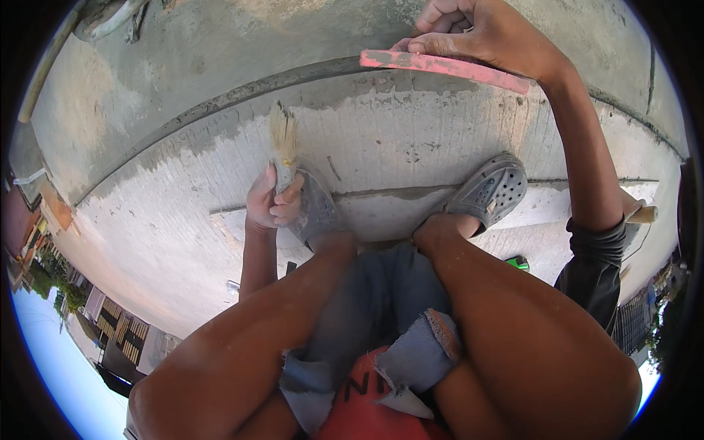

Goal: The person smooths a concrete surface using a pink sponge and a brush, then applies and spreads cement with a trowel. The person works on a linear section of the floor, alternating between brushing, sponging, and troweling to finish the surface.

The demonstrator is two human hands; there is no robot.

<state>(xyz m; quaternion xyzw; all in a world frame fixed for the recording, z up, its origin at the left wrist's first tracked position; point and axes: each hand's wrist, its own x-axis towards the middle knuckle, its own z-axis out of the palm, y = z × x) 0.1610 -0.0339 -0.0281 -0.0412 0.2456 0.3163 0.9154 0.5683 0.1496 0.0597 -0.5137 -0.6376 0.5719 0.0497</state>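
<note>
My left hand [273,198] is closed around the handle of a paint brush [284,136], whose pale, splayed bristles point away from me, above the left clog. My right hand [480,33], farther off to the right, grips a flat pink plastering float [447,64] smeared with grey cement. The float is seen nearly edge-on along the seam where wet-looking grey cement [242,55] meets the lighter concrete strip [411,125]. Whether its face touches the cement is hidden.
My feet, in grey clogs [493,192], stand on the concrete beside a narrow raised edge [396,194]. A green object [518,262] lies by my right leg. A wooden handle [643,215] shows behind my right forearm. A pale pipe-like piece [114,18] is at far left.
</note>
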